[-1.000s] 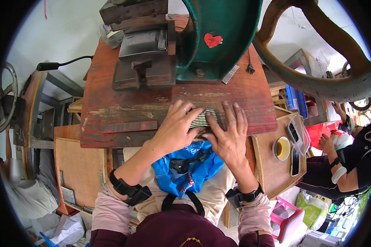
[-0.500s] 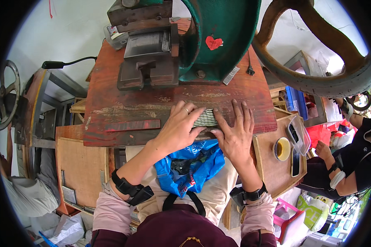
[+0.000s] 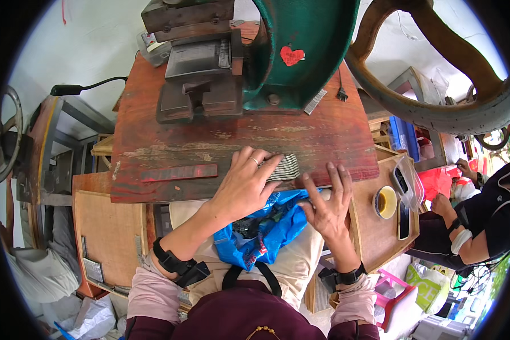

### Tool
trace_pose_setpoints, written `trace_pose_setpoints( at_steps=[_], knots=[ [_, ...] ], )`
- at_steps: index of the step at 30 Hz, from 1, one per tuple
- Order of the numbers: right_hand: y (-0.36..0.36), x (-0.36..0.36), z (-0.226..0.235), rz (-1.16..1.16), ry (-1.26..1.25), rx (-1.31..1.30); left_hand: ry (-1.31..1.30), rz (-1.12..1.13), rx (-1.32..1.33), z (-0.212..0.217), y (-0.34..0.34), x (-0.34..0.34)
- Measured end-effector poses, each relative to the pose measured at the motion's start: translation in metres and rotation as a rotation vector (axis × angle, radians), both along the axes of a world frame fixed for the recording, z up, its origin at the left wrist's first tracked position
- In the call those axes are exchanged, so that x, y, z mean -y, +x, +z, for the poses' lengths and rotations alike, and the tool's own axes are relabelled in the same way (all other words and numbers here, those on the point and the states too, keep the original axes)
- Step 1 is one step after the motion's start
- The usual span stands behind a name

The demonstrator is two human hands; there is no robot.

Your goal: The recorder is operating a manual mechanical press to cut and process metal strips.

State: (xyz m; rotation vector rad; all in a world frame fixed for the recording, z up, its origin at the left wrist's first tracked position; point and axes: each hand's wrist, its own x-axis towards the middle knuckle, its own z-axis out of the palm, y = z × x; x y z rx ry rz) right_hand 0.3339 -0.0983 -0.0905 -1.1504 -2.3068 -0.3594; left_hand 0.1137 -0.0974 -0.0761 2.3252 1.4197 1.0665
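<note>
A small block of thin grey strips (image 3: pixel 284 168), ridged with dark lines, lies on the red wooden table near its front edge. My left hand (image 3: pixel 241 184) is closed on the left end of these strips, fingers on the far side and thumb on the near side. Just right of them, my right hand (image 3: pixel 330 204) is off the strips, its fingers apart over the table edge and holding nothing. Below both hands, a blue plastic bag (image 3: pixel 246 241) sits gaping in my lap, with dark material inside.
A green press (image 3: pixel 300 56) with a steel die (image 3: pixel 201 99) stands at the table's back. A large handwheel (image 3: pixel 436 113) juts out at right. A flat reddish bar (image 3: pixel 179 173) lies left. Wooden trays flank me; the right one holds a yellow cup (image 3: pixel 385 202). Another person (image 3: pixel 481 221) sits at right.
My right hand has drawn away from the strips, down and to the right. The left hand keeps its hold, and more of the strips' right end shows.
</note>
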Motion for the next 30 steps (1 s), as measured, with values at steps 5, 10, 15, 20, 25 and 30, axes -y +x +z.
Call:
trace_pose_setpoints(
  at_steps=[5, 10, 15, 20, 25, 30],
  knots=[
    [-0.013, 0.001, -0.008, 0.100, -0.025, -0.005, 0.030, 0.001, -0.048, 0.000, 0.001, 0.002],
    [-0.001, -0.005, -0.010, 0.055, 0.028, 0.010, 0.057, 0.005, -0.079, 0.000, 0.002, 0.004],
    [-0.001, -0.003, -0.007, -0.007, 0.018, -0.021, 0.060, 0.019, -0.089, -0.001, 0.001, 0.003],
    [-0.009, -0.002, -0.012, 0.127, 0.029, -0.027, 0.053, 0.015, -0.084, 0.002, 0.002, 0.004],
    [-0.009, -0.009, -0.003, 0.037, 0.040, -0.036, 0.057, 0.007, -0.069, 0.000, 0.003, 0.003],
    [-0.022, -0.017, 0.006, 0.063, -0.011, -0.001, 0.020, 0.019, -0.067, 0.001, 0.002, 0.004]
  ],
)
